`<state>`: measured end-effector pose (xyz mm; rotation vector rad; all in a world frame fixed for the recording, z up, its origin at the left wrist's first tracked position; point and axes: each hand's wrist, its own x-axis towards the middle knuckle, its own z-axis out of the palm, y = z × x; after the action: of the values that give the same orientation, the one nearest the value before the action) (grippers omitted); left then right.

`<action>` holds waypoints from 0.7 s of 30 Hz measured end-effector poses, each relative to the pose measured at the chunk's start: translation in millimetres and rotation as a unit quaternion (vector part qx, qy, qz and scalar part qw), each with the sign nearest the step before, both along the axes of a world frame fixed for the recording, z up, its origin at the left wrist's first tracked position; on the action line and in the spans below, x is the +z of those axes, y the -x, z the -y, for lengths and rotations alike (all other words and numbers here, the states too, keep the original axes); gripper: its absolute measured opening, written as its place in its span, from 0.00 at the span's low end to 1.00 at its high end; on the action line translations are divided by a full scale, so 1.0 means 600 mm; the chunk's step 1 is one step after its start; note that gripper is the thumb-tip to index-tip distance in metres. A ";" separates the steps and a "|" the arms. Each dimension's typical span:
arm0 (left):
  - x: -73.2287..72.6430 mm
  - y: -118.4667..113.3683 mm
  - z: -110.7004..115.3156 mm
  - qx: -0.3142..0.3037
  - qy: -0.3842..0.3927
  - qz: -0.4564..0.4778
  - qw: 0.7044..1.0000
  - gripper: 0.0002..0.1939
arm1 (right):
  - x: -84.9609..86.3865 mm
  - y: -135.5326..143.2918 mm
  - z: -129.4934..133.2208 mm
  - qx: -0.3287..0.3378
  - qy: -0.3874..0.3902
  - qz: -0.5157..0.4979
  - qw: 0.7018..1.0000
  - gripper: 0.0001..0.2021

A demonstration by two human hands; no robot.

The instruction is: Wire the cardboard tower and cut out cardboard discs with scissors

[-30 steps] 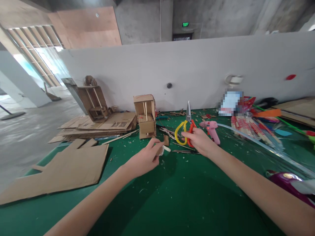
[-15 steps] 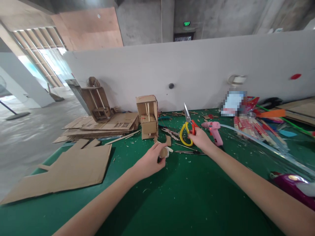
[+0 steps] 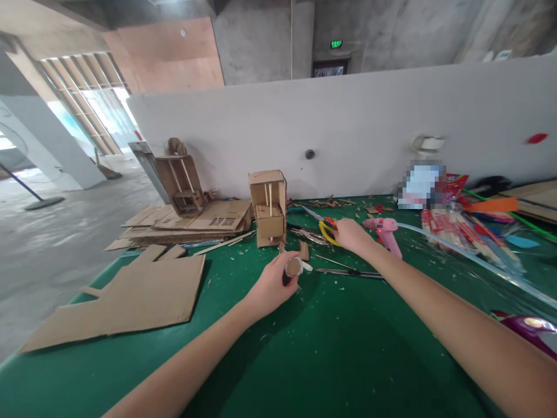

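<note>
My left hand is closed around a small round piece with a brown cardboard-like face, a whitish rim and a dark side. My right hand grips scissors by their yellow and red handles, blades pointing to the far left. Below the blades lie metal pliers. A small curved cardboard scrap is just beyond my left hand. Behind it stands a cardboard box model with thin sticks inside. A dark-handled knife-like blade lies between my hands, beside a thin stick.
A pink glue gun lies right of my right hand. Cut cardboard covers the left of the green table. Farther back are stacked cardboard sheets and another cardboard model. Packaged sticks lie at the right, before a white partition.
My right hand has lowered the scissors toward the table; their blades have swung from pointing up to pointing left. The left hand still holds the round piece, its face turned more toward me.
</note>
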<state>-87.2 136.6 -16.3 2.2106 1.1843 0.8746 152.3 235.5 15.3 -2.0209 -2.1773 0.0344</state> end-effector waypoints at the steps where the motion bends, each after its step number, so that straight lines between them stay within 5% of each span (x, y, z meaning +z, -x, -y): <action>1: -0.001 0.000 0.000 0.000 -0.002 0.000 1.000 0.24 | 0.001 -0.001 -0.001 0.010 -0.010 0.014 1.000 0.09; 8: 0.002 -0.004 0.001 0.009 -0.002 0.007 1.000 0.24 | 0.008 0.013 0.013 0.028 -0.078 0.061 0.995 0.15; 21: 0.003 -0.005 0.000 0.012 0.025 0.020 0.999 0.23 | -0.001 0.018 0.009 0.109 -0.046 0.072 0.990 0.18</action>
<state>-84.2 136.5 -14.3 2.1337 1.2031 0.8834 141.4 230.1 14.9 -1.7806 -2.4298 -0.1863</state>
